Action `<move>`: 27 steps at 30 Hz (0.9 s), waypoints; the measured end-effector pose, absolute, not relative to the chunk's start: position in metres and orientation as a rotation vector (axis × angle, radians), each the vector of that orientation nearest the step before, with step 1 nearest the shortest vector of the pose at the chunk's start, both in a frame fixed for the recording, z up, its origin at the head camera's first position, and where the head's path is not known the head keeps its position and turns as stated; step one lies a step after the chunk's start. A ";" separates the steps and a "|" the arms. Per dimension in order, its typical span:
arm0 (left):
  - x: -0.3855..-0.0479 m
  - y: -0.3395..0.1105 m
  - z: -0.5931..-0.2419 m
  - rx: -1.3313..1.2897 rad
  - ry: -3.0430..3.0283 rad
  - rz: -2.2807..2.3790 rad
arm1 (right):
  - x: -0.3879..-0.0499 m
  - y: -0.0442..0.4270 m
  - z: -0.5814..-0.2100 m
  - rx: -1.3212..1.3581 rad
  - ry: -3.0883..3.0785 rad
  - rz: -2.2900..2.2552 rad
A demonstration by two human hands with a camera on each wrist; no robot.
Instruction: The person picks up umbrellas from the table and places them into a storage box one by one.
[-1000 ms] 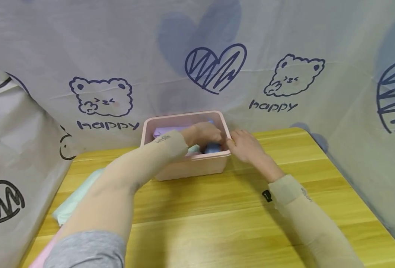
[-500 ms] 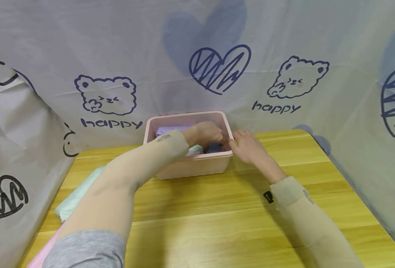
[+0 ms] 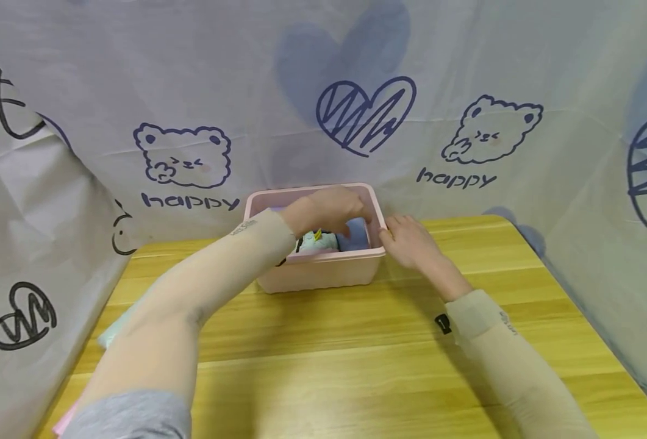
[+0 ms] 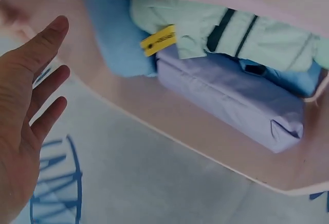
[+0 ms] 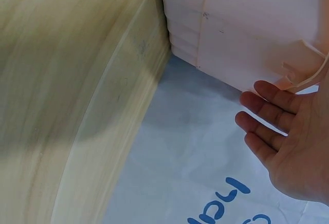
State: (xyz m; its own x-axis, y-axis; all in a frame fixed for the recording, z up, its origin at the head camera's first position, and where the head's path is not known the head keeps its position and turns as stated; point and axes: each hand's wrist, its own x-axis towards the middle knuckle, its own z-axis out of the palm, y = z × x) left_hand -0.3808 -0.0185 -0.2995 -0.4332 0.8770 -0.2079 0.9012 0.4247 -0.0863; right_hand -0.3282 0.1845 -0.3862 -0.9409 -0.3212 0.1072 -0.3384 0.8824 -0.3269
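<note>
My left hand (image 3: 331, 208) is over the pink storage bin (image 3: 323, 268), with its fingers loosely bent and holding nothing. In the left wrist view its fingers are spread beside the bin's inner wall. Inside the bin lie a mint-green folded cloth bundle (image 4: 190, 26) with black straps and a yellow tag (image 4: 158, 40), a lavender folded bundle (image 4: 231, 98) and a blue cloth bundle (image 4: 115, 36). My right hand (image 3: 411, 244) rests at the bin's right rim. Its fingers (image 5: 270, 108) extend loosely along the outside, near the bin's handle; the thumb is hidden in the right wrist view.
The bin stands on a yellow wood-grain table (image 3: 323, 378), against a printed cloth backdrop (image 3: 279, 152). A mint-green bundle (image 3: 116, 326) and a pink one (image 3: 66, 417) lie at the table's left, partly behind my left arm. A small black item (image 3: 443, 323) lies beside my right forearm.
My left hand has risen from the bin's right inner side and its fingers have loosened, uncovering more of the blue and mint-green bundles. My right hand stays at the rim. The view has shifted slightly.
</note>
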 end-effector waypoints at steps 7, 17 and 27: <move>-0.364 -0.045 -0.270 1.452 2.769 0.052 | -0.329 0.183 -0.386 0.526 -3.000 0.531; -0.324 -0.105 -0.265 1.302 3.031 0.649 | -0.329 0.184 -0.386 0.539 -2.986 0.521; -0.280 -0.164 -0.302 1.190 3.266 1.402 | -0.329 0.183 -0.387 0.533 -3.001 0.544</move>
